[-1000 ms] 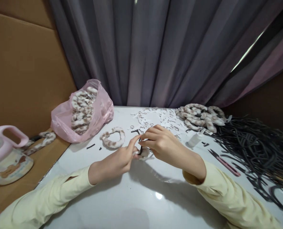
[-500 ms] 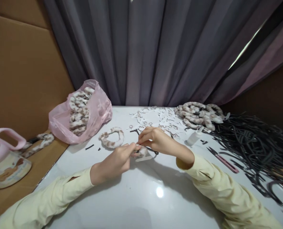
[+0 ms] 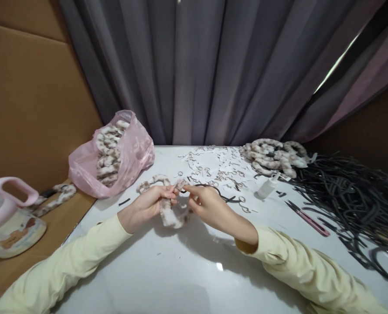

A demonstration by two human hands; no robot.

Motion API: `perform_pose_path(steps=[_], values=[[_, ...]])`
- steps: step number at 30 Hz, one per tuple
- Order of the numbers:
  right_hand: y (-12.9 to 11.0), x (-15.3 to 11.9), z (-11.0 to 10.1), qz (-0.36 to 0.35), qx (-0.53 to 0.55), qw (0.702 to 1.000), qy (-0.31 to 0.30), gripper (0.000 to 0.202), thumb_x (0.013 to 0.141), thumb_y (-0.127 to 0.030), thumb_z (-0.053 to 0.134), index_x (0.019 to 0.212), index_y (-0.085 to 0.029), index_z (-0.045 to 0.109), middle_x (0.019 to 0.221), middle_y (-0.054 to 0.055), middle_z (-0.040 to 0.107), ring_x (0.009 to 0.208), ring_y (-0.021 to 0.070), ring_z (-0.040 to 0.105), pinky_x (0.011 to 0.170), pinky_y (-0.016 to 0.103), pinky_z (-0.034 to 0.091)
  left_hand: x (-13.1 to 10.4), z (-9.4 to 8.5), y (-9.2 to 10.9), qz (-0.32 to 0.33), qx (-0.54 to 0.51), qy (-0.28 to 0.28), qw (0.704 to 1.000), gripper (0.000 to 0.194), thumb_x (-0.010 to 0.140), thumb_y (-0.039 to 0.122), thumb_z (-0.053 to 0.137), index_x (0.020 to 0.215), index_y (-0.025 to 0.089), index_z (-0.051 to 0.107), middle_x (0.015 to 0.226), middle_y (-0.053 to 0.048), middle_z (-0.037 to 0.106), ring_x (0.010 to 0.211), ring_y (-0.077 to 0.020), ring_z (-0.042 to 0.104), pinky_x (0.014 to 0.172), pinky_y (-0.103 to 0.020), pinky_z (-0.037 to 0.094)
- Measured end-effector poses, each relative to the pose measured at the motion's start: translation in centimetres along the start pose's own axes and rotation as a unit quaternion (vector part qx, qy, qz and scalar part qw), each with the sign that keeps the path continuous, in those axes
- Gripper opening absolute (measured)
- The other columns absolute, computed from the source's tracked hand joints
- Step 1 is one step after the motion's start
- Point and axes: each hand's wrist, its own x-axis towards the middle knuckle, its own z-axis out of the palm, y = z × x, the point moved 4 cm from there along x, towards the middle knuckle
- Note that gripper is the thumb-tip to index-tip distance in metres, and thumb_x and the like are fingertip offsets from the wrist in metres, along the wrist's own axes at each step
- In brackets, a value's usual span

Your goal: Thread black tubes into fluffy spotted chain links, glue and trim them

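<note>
A white-and-brown furry tube (image 3: 171,216) hangs in a curve between my two hands, above the middle of the table. My left hand (image 3: 148,202) is closed around its upper left part. My right hand (image 3: 210,204) is closed too, its fingers pressed at the tube's upper end. A black cord (image 3: 213,187) curves out behind my right hand; whether it joins the tube is hidden. Behind my left hand lies a furry ring (image 3: 163,178), partly covered by the hand and the held tube.
At the left stand a pink plastic bag (image 3: 141,152) of furry tubes and a pink-handled jug (image 3: 12,226). Paper scraps (image 3: 226,174) are strewn at the back. To the right are a furry pile (image 3: 269,155), white bottle (image 3: 267,186), pink snips (image 3: 308,218) and black cords (image 3: 347,200).
The furry tube has been turned and raised, so its curve now hangs down between my hands. My left hand has shifted left, and the black cord lies farther right.
</note>
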Motion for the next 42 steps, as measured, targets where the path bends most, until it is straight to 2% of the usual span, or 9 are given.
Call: perform_pose_path(steps=[5,9,11,13,16,22,27,34,42], values=[[1.3,0.6,1.9,0.129,0.262,0.954,-0.059,0.041,0.084,-0.012,0.044,0.125,-0.011,0.047,0.08,0.005,0.064,0.059,0.0123,0.057,0.05,0.022,0.045,0.1,-0.1,0.1,0.002,-0.04,-0.021,0.999,0.019,0.051,0.005,0.063,0.064,0.014,0.052,0.063,0.004,0.05,0.051,-0.0055,0.043,0.053,-0.02,0.04],[0.8,0.7,1.4,0.134,0.303,0.94,-0.076,0.016,0.086,-0.012,0.046,0.087,-0.009,0.061,0.068,0.002,0.06,0.051,0.008,0.05,0.05,0.02,0.042,-0.4,0.1,0.7,0.141,0.14,0.007,0.98,0.015,0.073,0.027,0.061,0.074,0.017,0.049,0.053,0.005,0.049,0.051,-0.0108,0.051,0.052,-0.023,0.041],[0.7,0.7,0.8,0.123,0.278,0.948,-0.093,0.025,0.087,-0.01,0.042,0.071,-0.01,0.061,0.054,-0.002,0.053,0.047,0.0071,0.046,0.05,0.019,0.039,-0.9,0.2,0.9,0.222,0.298,0.057,0.927,0.015,0.078,0.03,0.056,0.083,0.018,0.048,0.053,0.005,0.053,0.048,-0.0119,0.051,0.05,-0.023,0.039],[0.8,0.7,0.4,0.118,0.258,0.953,-0.103,0.029,0.088,-0.012,0.043,0.065,-0.011,0.061,0.046,-0.004,0.046,0.045,0.0071,0.043,0.051,0.019,0.037,-1.5,0.4,1.1,0.3,0.432,0.115,0.843,0.012,0.078,0.024,0.056,0.084,0.019,0.047,0.061,0.003,0.058,0.048,-0.0111,0.051,0.049,-0.022,0.037],[1.0,0.8,-0.2,0.106,0.249,0.956,-0.118,0.026,0.085,-0.014,0.048,0.063,-0.011,0.062,0.05,-0.003,0.049,0.046,0.0065,0.041,0.05,0.019,0.035,-2.2,0.8,1.1,0.392,0.52,0.143,0.745,0.012,0.078,0.013,0.051,0.075,0.02,0.042,0.066,0.002,0.059,0.053,-0.0103,0.052,0.051,-0.02,0.037],[0.9,0.8,-1.0,0.119,0.248,0.953,-0.124,0.024,0.084,-0.019,0.054,0.063,-0.011,0.062,0.048,-0.004,0.047,0.044,0.0056,0.038,0.048,0.02,0.031,-2.8,1.5,0.7,0.44,0.574,0.064,0.687,0.014,0.084,0.008,0.039,0.079,0.021,0.041,0.066,0.003,0.054,0.053,-0.0104,0.05,0.051,-0.02,0.037],[0.8,1.0,-1.2,0.093,0.193,0.968,-0.128,0.017,0.081,-0.013,0.053,0.065,-0.012,0.059,0.05,-0.005,0.049,0.045,0.0063,0.042,0.048,0.02,0.032,-2.7,1.6,0.3,0.429,0.603,0.05,0.671,0.007,0.089,0.015,0.038,0.087,0.019,0.043,0.076,-0.001,0.055,0.064,-0.013,0.054,0.06,-0.024,0.04],[0.2,0.3,-1.4,-0.087,-0.032,0.994,-0.058,0.024,0.074,0.0,0.047,0.055,-0.014,0.049,0.048,-0.006,0.04,0.048,0.0059,0.033,0.051,0.02,0.025,-1.9,1.0,-0.1,0.387,0.655,0.074,0.645,0.013,0.089,0.02,0.038,0.077,0.02,0.041,0.071,-0.001,0.048,0.062,-0.0153,0.048,0.06,-0.029,0.034],[-1.5,-0.8,-1.0,-0.119,-0.171,0.973,-0.098,0.023,0.063,0.009,0.046,0.065,-0.012,0.056,0.063,0.001,0.054,0.055,0.0086,0.044,0.053,0.02,0.03,-2.1,1.4,-0.1,0.307,0.638,0.022,0.706,0.014,0.083,0.017,0.041,0.07,0.021,0.036,0.065,0.002,0.045,0.058,-0.0142,0.045,0.055,-0.027,0.028]])
